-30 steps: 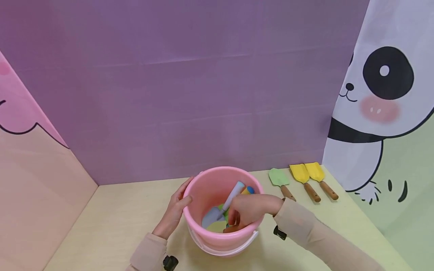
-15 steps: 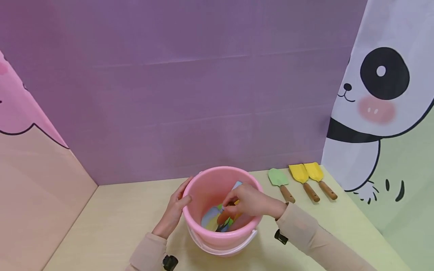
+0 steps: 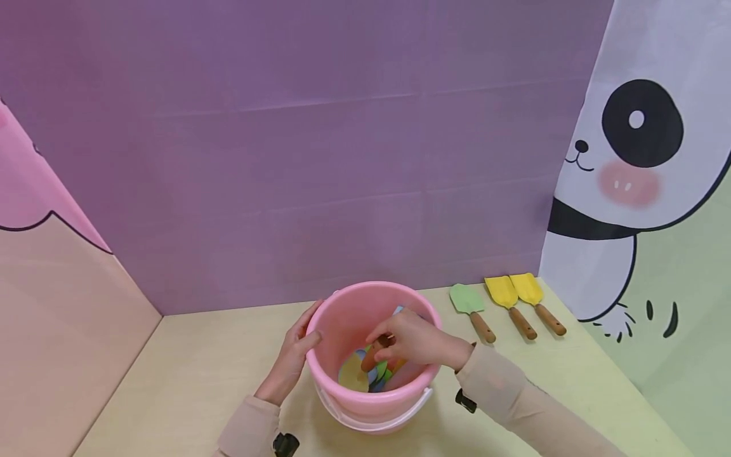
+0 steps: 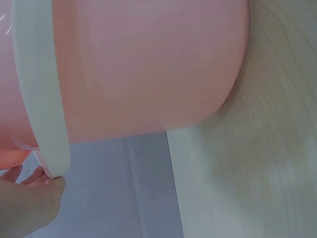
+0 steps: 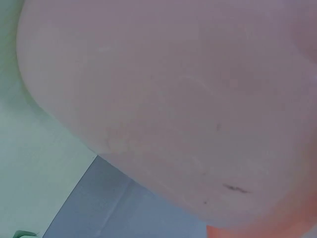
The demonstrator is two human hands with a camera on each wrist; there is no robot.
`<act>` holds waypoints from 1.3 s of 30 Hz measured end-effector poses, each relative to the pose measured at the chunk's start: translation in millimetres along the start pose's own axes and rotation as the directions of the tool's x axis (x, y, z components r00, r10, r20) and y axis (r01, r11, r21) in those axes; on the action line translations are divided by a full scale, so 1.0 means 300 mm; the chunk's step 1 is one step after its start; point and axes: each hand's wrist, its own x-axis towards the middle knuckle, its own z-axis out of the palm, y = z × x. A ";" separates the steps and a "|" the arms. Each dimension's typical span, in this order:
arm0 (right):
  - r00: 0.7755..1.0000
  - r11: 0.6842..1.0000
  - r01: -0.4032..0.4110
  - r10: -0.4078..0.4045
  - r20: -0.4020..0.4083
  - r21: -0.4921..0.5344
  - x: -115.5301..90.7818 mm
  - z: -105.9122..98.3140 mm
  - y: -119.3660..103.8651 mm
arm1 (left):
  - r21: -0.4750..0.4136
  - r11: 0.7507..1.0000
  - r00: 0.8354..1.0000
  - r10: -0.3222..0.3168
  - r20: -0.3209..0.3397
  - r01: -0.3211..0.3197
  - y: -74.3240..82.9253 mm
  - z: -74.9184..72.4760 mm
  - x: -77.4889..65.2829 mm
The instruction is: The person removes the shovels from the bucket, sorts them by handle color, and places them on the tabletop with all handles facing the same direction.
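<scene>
A pink bucket (image 3: 371, 401) stands on the table, its white handle (image 4: 37, 74) hanging down along the near side. My left hand (image 3: 294, 355) grips the bucket's left rim, thumb over the edge; in the left wrist view those fingers (image 4: 55, 186) show beside the handle. Over the bucket's opening, my right hand (image 3: 412, 339) pinches the wooden handle of a small toy shovel (image 3: 353, 373) with a pale yellow blade. That blade is down inside the bucket, among several blue, green and orange toy pieces (image 3: 381, 374) partly hidden by the hand.
To the right of the bucket lie a green shovel (image 3: 467, 299) and two yellow shovels (image 3: 502, 292) with wooden handles. A purple backdrop (image 3: 320, 190) rises behind the table (image 3: 223, 355), with a panda-print panel (image 3: 594, 273) at the right.
My right hand has come up from deep in the bucket, now pinching the shovel's wooden handle, its blade raised a little. The left hand stays on the rim.
</scene>
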 end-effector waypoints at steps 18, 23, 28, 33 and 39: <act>0.986 0.995 -0.096 0.092 0.136 0.026 0.064 0.049 0.011 | 0.001 1.000 1.000 0.010 0.001 -0.010 -0.005 0.003 0.004; 0.983 0.989 -0.147 0.148 0.109 -0.013 0.064 0.052 0.011 | -0.005 1.000 1.000 0.009 0.007 -0.009 -0.005 0.002 0.003; 0.974 0.978 -0.208 0.206 0.092 0.017 0.066 0.056 0.011 | -0.003 1.000 1.000 0.012 0.002 -0.012 -0.002 0.002 0.000; 0.980 0.985 -0.172 0.170 0.102 0.010 0.062 0.061 0.008 | 0.005 1.000 1.000 0.009 -0.001 -0.009 -0.002 0.001 -0.003; 0.987 0.992 -0.126 0.123 0.103 0.028 0.057 0.052 0.003 | -0.005 1.000 1.000 0.014 0.001 -0.014 0.000 0.003 -0.001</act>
